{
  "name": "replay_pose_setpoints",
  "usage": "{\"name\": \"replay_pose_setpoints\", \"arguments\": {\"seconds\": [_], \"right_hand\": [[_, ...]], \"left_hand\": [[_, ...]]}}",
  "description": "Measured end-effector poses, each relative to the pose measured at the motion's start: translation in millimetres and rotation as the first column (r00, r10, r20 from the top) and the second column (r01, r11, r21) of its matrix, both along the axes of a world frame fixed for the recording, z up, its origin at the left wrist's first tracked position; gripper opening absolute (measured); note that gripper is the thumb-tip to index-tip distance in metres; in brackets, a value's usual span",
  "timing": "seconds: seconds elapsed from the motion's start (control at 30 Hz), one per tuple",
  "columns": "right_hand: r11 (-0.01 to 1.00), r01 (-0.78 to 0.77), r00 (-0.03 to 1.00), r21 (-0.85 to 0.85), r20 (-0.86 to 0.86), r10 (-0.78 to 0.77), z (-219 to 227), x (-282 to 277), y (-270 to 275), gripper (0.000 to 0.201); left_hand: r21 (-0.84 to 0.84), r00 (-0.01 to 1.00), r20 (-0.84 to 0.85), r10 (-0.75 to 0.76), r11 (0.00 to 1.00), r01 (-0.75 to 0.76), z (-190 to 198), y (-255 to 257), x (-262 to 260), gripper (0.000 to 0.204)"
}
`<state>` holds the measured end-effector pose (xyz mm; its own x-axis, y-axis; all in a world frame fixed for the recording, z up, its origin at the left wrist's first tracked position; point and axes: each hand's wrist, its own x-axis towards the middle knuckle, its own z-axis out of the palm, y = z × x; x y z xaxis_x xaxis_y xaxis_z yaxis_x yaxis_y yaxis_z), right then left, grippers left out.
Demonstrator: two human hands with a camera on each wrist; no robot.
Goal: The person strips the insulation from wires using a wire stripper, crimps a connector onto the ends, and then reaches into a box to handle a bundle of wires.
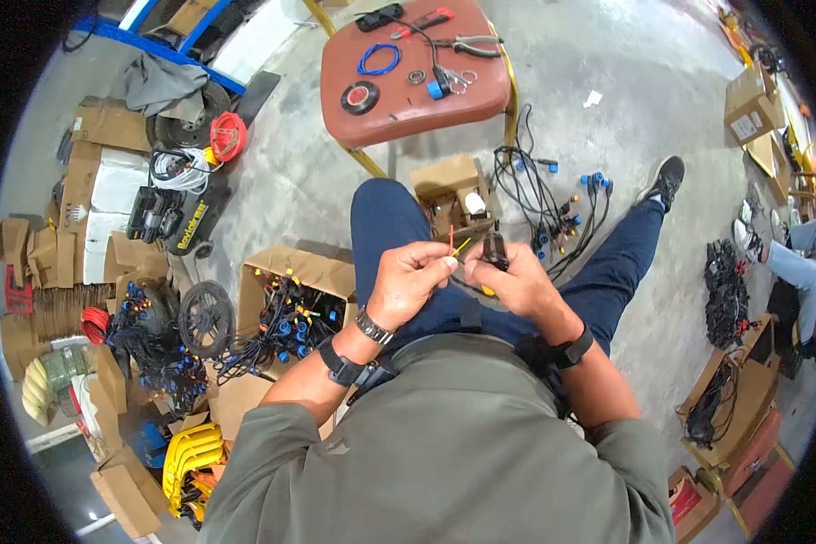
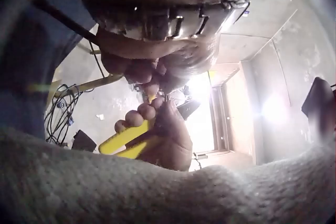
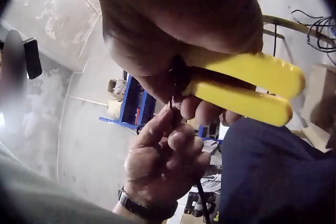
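In the head view my left hand (image 1: pixel 411 283) pinches the end of a cable, with a thin red wire (image 1: pixel 451 236) and a yellow wire (image 1: pixel 462 246) sticking up from its fingertips. My right hand (image 1: pixel 521 286) grips a wire stripper (image 1: pixel 494 247) with a black head, close beside those wires. Its yellow handles (image 3: pixel 247 79) show plainly in the right wrist view, slightly spread. There, the black cable (image 3: pixel 203 199) runs down from the left hand, and the fingertips of both hands almost meet at the tool's head. The tool's tip is hidden behind fingers.
Ahead is a brown chair seat (image 1: pixel 412 118) bearing pliers (image 1: pixel 471 45), black tape (image 1: pixel 360 97) and a blue wire coil (image 1: pixel 378 60). Black cables with blue connectors (image 1: pixel 553 213) lie on the floor. A cardboard box of connectors (image 1: pixel 299 313) stands at left, a smaller box (image 1: pixel 444 181) between the legs.
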<state>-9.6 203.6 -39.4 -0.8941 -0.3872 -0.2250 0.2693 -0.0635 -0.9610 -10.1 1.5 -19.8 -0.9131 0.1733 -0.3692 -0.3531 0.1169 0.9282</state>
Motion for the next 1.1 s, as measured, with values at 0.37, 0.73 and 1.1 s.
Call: {"name": "replay_pose_setpoints", "arguments": {"seconds": [0.37, 0.73, 1.1], "right_hand": [[0.945, 0.310, 0.909, -0.103, 0.325, -0.263, -23.5, -50.3, 70.4, 0.036], [0.990, 0.137, 0.988, 0.009, 0.063, -0.138, 41.2, -107.4, 20.3, 0.062], [0.810, 0.130, 0.812, 0.572, -0.530, 0.244, 6.6, -192.3, -49.6, 0.043]], "left_hand": [[-0.047, 0.992, -0.015, 0.129, 0.991, -0.129, -63.9, -49.8, -50.0, 0.012], [0.209, 0.995, 0.076, 0.064, 0.975, -0.078, -67.6, -70.8, -55.0, 0.015], [0.300, 0.996, 0.081, 0.033, 0.952, -0.056, -64.5, -86.6, -56.5, 0.008]]}}
